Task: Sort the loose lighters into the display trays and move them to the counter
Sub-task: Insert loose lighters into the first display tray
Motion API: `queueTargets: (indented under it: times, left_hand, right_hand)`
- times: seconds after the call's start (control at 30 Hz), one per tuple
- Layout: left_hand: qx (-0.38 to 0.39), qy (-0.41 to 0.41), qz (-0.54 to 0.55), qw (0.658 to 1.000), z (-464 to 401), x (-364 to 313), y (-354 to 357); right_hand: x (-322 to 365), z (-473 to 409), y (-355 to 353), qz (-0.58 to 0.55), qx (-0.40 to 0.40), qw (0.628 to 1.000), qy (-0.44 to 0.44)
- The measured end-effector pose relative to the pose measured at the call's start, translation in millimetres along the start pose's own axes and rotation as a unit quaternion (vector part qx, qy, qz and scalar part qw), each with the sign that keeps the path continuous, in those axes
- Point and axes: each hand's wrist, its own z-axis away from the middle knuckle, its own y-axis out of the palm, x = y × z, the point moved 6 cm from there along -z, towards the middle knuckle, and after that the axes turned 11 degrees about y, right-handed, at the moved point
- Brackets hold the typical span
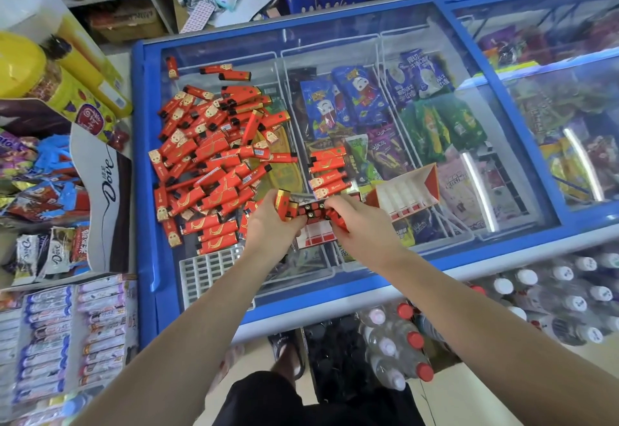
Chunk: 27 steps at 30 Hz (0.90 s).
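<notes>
A blue-framed chest freezer (335, 278) with a sliding glass lid serves as the worktop here, and most of its left half is covered by a big loose heap of red lighters (214, 157), lying at every angle. To the right of the heap, 5 or so lighters (326, 174) lie in a neat short row, and just beyond them an open red-and-white display tray (407, 196) with empty white slots rests tilted on the glass. A second tray (315, 236) sits directly under the hands, partly hidden. The left hand (268, 224) is curled around a small bunch of lighters (286, 206), black caps up, and the right hand (360, 224) pinches the neighbouring ones (338, 216) at the same cluster. The step looks like seating lighters into the near tray. Doing it well probably means keeping caps facing 1 way, feeding 1 lighter per slot, steadying the tray so it cannot slide on the slick glass, and pressing each down until level with its neighbours.
</notes>
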Motion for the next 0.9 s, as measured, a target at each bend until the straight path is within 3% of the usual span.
queueTargets:
  times: [0.17,0.4,0.53,0.73,0.9]
  left_hand:
    - [0.002,-0.007,-0.011,1.000,0,-1,0]
    - [-0.001,-0.010,-0.009,1.000,0,2,0]
    - [-0.016,-0.002,-0.020,1.000,3,-3,-2]
    - [-0.029,0.052,-0.058,0.997,2,-21,0]
    - [0.007,0.096,-0.155,0.983,-3,-40,12]
  right_hand:
    - [0,1,8,0.010,0.013,1.000,0.007]
    - [-9,4,5,-0.011,-0.045,0.999,0.020]
    - [-17,7,3,-0.068,-0.059,0.993,0.077]
    - [-41,15,-2,-0.238,-0.052,0.934,0.260]
    - [-47,20,-6,-0.308,-0.042,0.900,0.307]
